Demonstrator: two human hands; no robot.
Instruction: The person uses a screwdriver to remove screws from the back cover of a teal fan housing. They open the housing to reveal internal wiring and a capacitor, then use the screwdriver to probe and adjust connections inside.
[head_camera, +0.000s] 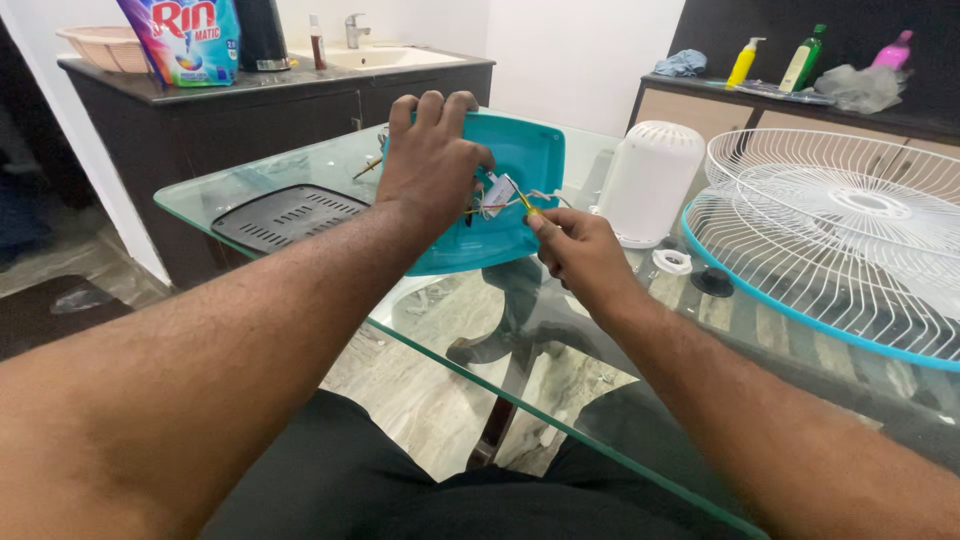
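Two bare hands work over a glass table (300, 170), seen from a camera on the person's head looking down along both forearms. The left hand (430, 160) is curled over the top edge of a teal plastic fan housing (530, 160), fingers wrapped over its rim and gripping it so that the housing stands tilted on the table, its hollow inner side facing the person. The right hand (580, 255) is closed in a pinch, thumb and fingertips holding a thin yellow-handled tool (522, 200), whose tip points up into the housing. Where the tool meets the housing sits a small cluster of wires (497, 195), white and pale-coloured, bunched just beside the left hand's thumb.

To the left of the housing, a dark slotted grille panel (285, 215) lies flat on the glass. To the right stands a white cylindrical motor cover (650, 180) with a ribbed top, and near its base rest a small white ring (672, 261) and a small dark round cap (712, 282). Further right, two white wire fan guards (840, 240) lie stacked, the lower one rimmed in teal.

Behind, a dark counter holds a colourful detergent bag (185, 40), a black kettle (262, 35) and a sink (375, 55). A second counter at the far right carries yellow, green and pink bottles (805, 60).
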